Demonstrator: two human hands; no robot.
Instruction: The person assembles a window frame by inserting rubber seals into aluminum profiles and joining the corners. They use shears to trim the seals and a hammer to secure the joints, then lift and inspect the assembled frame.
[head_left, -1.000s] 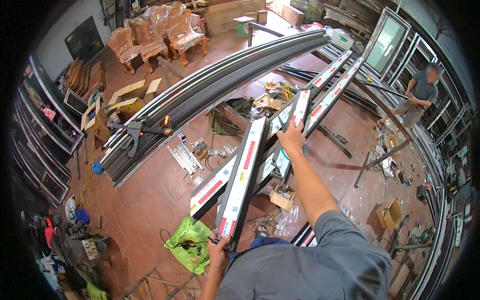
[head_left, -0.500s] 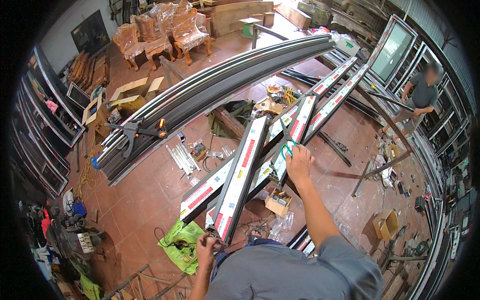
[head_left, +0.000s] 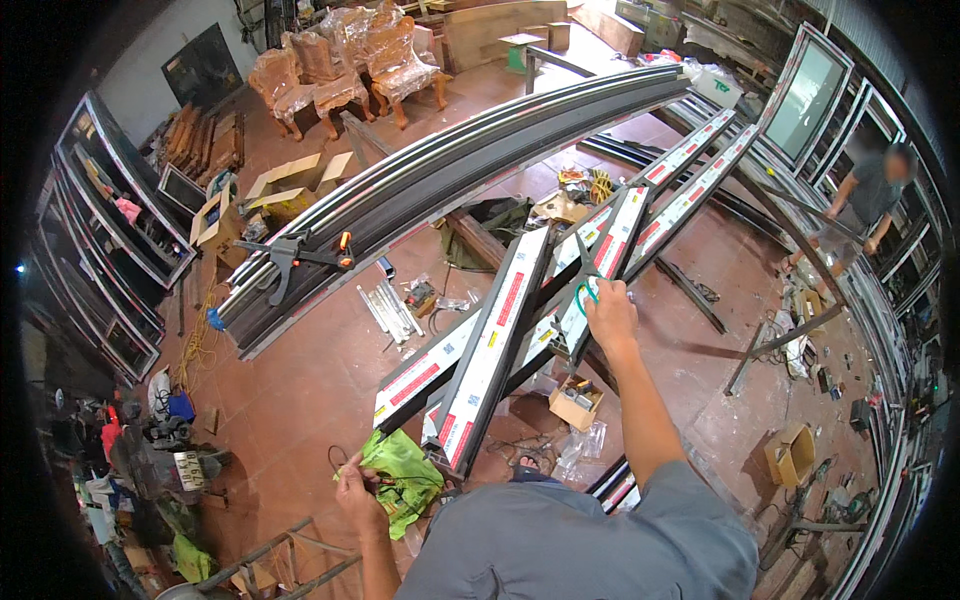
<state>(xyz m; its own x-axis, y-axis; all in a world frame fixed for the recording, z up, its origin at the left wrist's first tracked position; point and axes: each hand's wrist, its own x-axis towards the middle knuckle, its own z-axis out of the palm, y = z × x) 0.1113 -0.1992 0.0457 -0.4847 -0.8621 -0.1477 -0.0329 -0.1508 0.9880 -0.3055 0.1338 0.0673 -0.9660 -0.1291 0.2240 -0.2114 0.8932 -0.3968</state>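
Note:
Green-handled scissors (head_left: pixel 588 292) are gripped in my right hand (head_left: pixel 612 316), their dark blades pointing away over the film-covered profiles. Below lies a short dark metal profile (head_left: pixel 495 345) faced with white film and red labels. It rests across longer profiles (head_left: pixel 430 368) of the same kind that run to the far right. My left hand (head_left: pixel 358 494) is at the left edge of a crumpled lime-green bag (head_left: pixel 405 475), close to the profiles' near ends. Its fingers are curled together; what they hold, if anything, is hidden. A thin dark cable loops beside them.
Long dark profiles (head_left: pixel 440 165) with a black clamp (head_left: pixel 285 262) lie farther off. An open small cardboard box (head_left: pixel 576 402) sits on the tiled floor near my feet. Another person (head_left: pixel 868 195) stands at the right by leaning frames. Wrapped wooden chairs (head_left: pixel 395 60) stand at the back.
My left hand has moved left, from the near end of the short profile to the green bag. My right hand still holds the scissors over the profiles. The view has shifted slightly.

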